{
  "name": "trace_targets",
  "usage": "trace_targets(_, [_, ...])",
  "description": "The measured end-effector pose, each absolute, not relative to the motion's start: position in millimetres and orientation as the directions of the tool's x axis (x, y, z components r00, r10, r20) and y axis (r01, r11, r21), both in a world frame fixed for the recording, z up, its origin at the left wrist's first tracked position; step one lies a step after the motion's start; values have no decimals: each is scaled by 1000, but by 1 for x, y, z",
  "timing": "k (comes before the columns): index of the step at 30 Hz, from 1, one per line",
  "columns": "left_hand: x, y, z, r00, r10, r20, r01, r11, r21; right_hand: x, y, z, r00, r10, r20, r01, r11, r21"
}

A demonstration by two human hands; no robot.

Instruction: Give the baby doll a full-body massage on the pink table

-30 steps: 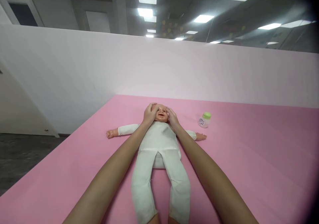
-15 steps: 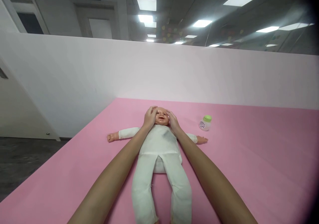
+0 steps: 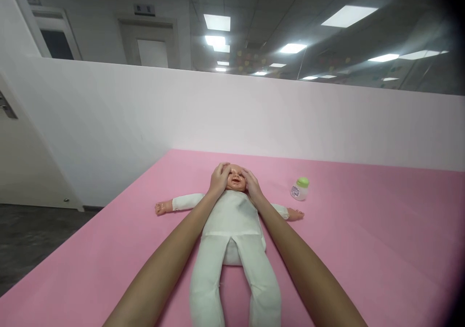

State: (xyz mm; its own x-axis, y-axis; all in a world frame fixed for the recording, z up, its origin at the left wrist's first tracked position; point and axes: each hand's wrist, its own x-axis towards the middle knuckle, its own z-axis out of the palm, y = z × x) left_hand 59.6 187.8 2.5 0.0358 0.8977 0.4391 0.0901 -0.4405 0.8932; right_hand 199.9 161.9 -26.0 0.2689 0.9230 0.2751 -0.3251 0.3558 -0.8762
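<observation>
A baby doll [image 3: 232,215] lies on its back on a pink surface [image 3: 356,249], arms spread to both sides. It has a soft white cloth body and a smooth, skin-toned head [image 3: 237,179]. Against the left side of that head rests my left hand [image 3: 219,179], its fingers laid up along the temple and forehead. My right hand [image 3: 252,184] lies along the other side in the same way, fingers stretched out near the brow. Both palms partly cover the sides of the head. The doll's feet fall below the picture's edge.
To the right of the doll stands a small clear bottle with a green cap [image 3: 300,189]. A white wall panel [image 3: 232,114] borders the far side of the pink surface. On the left are a door [image 3: 29,162] and dark floor [image 3: 32,235].
The whole scene sits slightly lower in the picture, as the camera has tilted up a little. Both hands remain at the sides of the doll's head, with hardly any visible movement.
</observation>
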Motion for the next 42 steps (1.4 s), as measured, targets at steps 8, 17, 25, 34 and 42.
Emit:
trace_targets(8, [60,192,0,33,899,437,85,-438,895,201,164,-29,275,930,243,-347,332,-877])
trace_targets(17, [60,191,0,30,900,434,79,-435,897,200,165,-30,256,933,253,-348,333,-877])
trace_targets(25, [60,189,0,20,898,439,69,-440,896,201,166,-32,239,932,271,-332,341,-880])
trace_targets(34, [59,186,1,20,901,433,71,-433,899,198,163,-30,253,933,256,-356,336,-872])
trace_targets(42, [59,184,2,29,896,443,64,-444,894,198,165,-32,239,930,278,-349,349,-870])
